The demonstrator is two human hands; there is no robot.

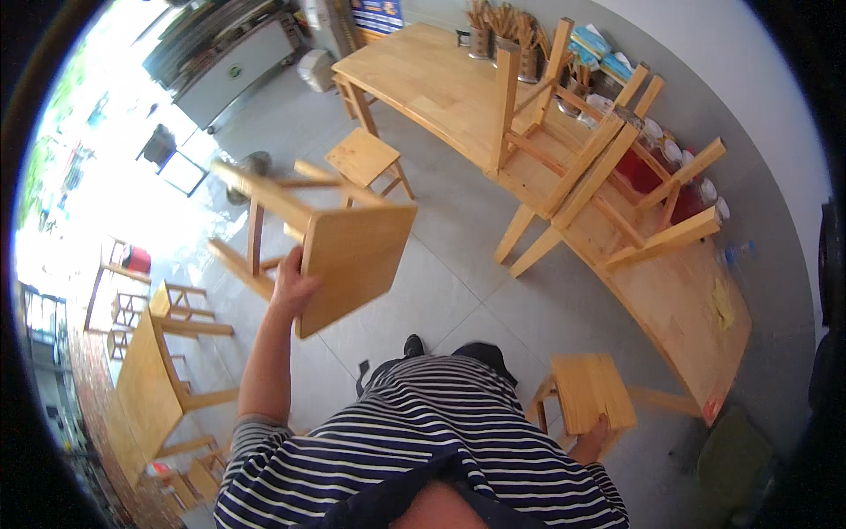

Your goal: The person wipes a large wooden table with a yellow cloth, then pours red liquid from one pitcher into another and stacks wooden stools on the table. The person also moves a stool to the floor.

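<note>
My left hand (pixel 295 285) grips the seat edge of a wooden stool (pixel 360 268). That stool is lifted off the floor and tipped on its side, its legs pointing away to the left. On my right, low beside my body, my right hand (pixel 593 438) grasps the seat edge of a second wooden stool (pixel 591 390); whether its feet touch the floor I cannot tell. Two more stools (pixel 542 159) (pixel 651 205) rest upside down on the long wooden tables in front and to the right, legs up.
Metal holders of chopsticks (pixel 503 30), tissue packs (pixel 590 45) and lidded red containers (pixel 644 165) line the tables' wall side. A stool (pixel 363 157) stands on the floor ahead. A yellowish cloth (pixel 722 304) lies on the right table (pixel 681 291). Another wooden table (pixel 149 377) is at left.
</note>
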